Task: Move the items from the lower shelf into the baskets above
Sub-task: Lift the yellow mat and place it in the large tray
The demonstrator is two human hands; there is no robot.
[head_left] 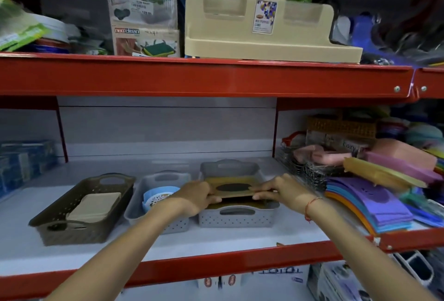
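Note:
Three baskets stand on the white shelf. A flat brown packet with a dark oval window [231, 189] is held level over the right grey basket [236, 217]. My left hand [195, 196] grips its left end and my right hand [276, 191] grips its right end. More flat brown packets lie in that basket beneath it. The middle grey basket [138, 207] holds a blue round item [157, 196]. The brown basket [79, 209] at the left holds a beige flat pack [95, 207].
Red shelf beams [216, 77] run above and below the white shelf. A beige plastic stand [264, 31] and cleaning-product packs [144, 12] sit on the upper shelf. Coloured mats [374, 204] and a wire basket [305, 168] crowd the right. Blue packs [21, 163] sit far left.

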